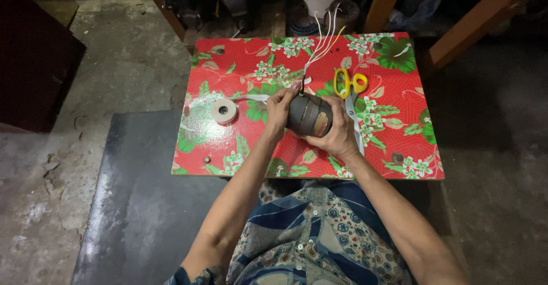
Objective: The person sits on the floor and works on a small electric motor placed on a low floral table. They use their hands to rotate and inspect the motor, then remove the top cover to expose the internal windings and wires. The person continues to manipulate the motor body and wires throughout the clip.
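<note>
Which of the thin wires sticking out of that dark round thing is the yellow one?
The wire farthest right, leaning toward the table's far edge; the other wires are white.

Round wound part [309, 115] sitting between both sets of fingers [285, 99], on table [399, 91]. Tape roll [223, 110] lying left of fingers, well apart. Scissors [349, 91] lying just right of them. Wires [322, 39] running beyond the fingers, toward table's far edge.
</note>
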